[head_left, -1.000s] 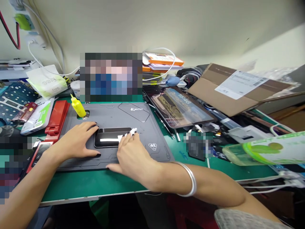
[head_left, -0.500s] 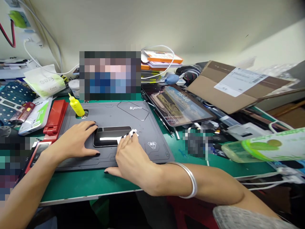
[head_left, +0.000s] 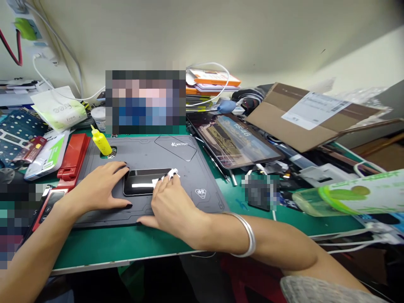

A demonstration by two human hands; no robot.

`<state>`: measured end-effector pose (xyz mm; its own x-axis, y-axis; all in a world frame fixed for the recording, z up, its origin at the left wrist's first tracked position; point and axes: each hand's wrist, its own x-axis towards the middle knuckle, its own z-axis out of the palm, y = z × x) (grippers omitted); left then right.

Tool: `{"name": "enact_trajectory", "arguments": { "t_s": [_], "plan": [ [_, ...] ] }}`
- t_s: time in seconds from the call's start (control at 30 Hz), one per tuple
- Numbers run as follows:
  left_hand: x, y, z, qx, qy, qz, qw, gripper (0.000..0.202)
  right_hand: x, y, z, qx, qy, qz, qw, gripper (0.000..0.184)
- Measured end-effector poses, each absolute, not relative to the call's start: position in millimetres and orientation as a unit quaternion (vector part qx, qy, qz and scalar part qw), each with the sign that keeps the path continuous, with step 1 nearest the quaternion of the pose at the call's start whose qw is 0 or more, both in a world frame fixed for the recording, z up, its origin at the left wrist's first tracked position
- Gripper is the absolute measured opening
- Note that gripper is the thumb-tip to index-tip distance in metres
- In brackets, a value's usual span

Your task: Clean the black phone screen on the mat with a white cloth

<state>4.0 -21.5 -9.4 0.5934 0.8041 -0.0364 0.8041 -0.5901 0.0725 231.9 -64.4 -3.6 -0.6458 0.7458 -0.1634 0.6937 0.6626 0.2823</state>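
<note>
A smartphone (head_left: pixel 142 179) with a black, glossy screen lies face up on the grey work mat (head_left: pixel 142 153). My left hand (head_left: pixel 102 187) is at its left end, fingers and thumb spread, with fingertips at the upper left corner and the thumb on the mat below. A white wipe (head_left: pixel 173 172) is under the fingertips of my right hand (head_left: pixel 173 206), pressed on the right part of the screen. The right thumb sticks out to the left, near the mat's front edge. My right hand hides the phone's lower right corner.
A yellow dropper bottle (head_left: pixel 101 142) leans in a mat recess. Left of it is a red folding tool (head_left: pixel 74 155). A tablet (head_left: pixel 233 139) lies to the right, with a cardboard box (head_left: pixel 271 111) behind it. A green-and-white bottle (head_left: pixel 347 191) lies at the right.
My right hand has slid the wipe slightly left along the screen. My left hand and the phone stay in place; the view has shifted a little.
</note>
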Motion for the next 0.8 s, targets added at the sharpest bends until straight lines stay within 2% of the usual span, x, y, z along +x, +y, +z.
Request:
{"name": "enact_trajectory", "arguments": {
  "t_s": [0.27, 0.43, 0.6, 0.8],
  "plan": [
    [4.1, -21.9, -8.4, 0.892, 0.451, -0.007, 0.037, 0.082, 231.2, -64.2, -1.0, 0.400, 0.896, 0.095, 0.168, 0.099],
    [4.5, -22.2, -8.3, 0.892, 0.451, -0.006, 0.041, 0.084, 231.6, -62.9, -1.1, 0.384, 0.907, 0.094, 0.145, 0.099],
    [3.7, -21.9, -8.4, 0.892, 0.451, -0.010, 0.038, 0.083, 231.9, -51.1, 3.0, 0.421, 0.889, 0.088, 0.157, 0.098],
    [4.3, -21.8, -9.5, 0.892, 0.450, -0.012, 0.036, 0.085, 233.2, -72.3, 3.6, 0.383, 0.907, 0.068, 0.158, 0.099]
  ]
}}
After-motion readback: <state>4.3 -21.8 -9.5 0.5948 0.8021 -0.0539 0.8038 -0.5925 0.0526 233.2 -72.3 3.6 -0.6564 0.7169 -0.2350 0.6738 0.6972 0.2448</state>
